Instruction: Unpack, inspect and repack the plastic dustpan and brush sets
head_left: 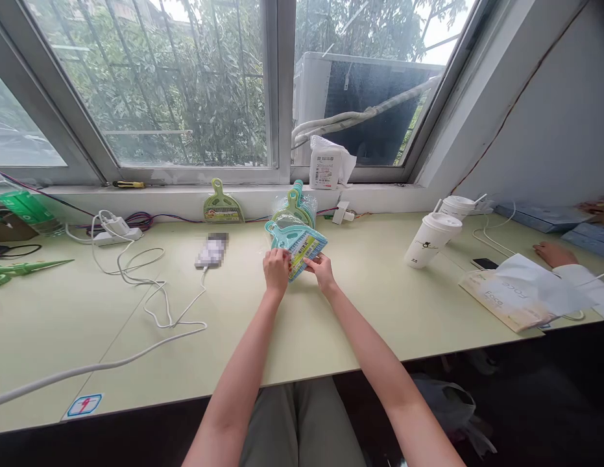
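- The left hand is mostly closed, with the fingers bent on the near left edge of a blue-green dustpan, and it has hold of this edge.
- The right hand is partly closed; it pinches the lower right side of the same dustpan, with the thumb near the yellow label.
- So the dustpan is between the two hands, tilted, above the table, and its handle points away from the person, toward the left.
- Just beyond both hands there is a group of similar dustpans in clear wrapping; the held one covers a part of it.
- Farther from the left hand, on its left side, a green dustpan leans upright on the wall below the window.
- Nearer to the left hand, also on its left, a blurred device lies with a white cable running from it.
- Well to the right of the right hand stand two white cups, the front cup partly hiding the rear cup.
- Still farther right of that hand, a co-worker's hand rests beyond a paper packet.
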Demonstrator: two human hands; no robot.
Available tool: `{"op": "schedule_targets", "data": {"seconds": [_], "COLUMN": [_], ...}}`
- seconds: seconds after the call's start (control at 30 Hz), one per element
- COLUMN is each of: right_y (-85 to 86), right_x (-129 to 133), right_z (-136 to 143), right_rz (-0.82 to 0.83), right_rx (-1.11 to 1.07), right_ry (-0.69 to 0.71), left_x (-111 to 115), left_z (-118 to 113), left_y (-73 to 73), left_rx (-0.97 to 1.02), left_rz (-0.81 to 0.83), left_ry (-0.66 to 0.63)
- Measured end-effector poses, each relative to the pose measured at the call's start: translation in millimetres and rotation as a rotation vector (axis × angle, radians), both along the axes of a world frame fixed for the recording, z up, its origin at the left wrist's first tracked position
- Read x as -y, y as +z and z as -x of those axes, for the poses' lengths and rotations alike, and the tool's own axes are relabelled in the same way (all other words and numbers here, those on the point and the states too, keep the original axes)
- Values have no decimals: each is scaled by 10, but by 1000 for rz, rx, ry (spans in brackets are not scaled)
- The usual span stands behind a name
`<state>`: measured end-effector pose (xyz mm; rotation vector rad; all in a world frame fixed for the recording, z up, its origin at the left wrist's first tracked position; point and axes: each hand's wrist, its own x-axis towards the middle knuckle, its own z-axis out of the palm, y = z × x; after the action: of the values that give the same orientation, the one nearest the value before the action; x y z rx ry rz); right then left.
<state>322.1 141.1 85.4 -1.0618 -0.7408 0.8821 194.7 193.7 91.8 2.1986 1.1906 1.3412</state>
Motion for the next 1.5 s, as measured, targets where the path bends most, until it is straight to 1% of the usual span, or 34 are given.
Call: {"op": "schedule_targets", "data": {"seconds": [0.17,0.4,0.6,0.67,0.83,0.9,0.97,1.07,1.2,1.37,1.5], "right_y": [-5,14,-13,-24,-68,-90,-103,-101,-74,-62,-45], "right_x": [-6,14,10,3,-32,-50,-66,-75,-67,-59,-51], "right_z": [-29,-37,-36,-41,-95,-128,-154,-165,-130,-88,-68], "right_rz": [-3,-20,5,13,38,36,27,17,21,26,21], "right_rx": [26,54,30,19,-16,-37,-55,-67,-75,-80,-76], "right_ry": [10,91,77,72,36,12,-6,-8,10,7,13], "left_x": [8,-19,21,31,5,-11,-29,-51,-31,72,139], "left_z": [1,2,-4,8,18,4,-12,-22,-14,-20,-50], "left_y": [34,31,21,7,-44,-60,-72,-81,-59,3,43], "left_rx": [-43,-34,39,-14,-295,-340,-331,-301,-296,-393,-458], "left_rz": [-18,12,53,26,-187,-241,-270,-283,-270,-236,-251], "left_ry": [48,23,-15,-39,-46,-68,-96,-109,-76,-49,-33]}}
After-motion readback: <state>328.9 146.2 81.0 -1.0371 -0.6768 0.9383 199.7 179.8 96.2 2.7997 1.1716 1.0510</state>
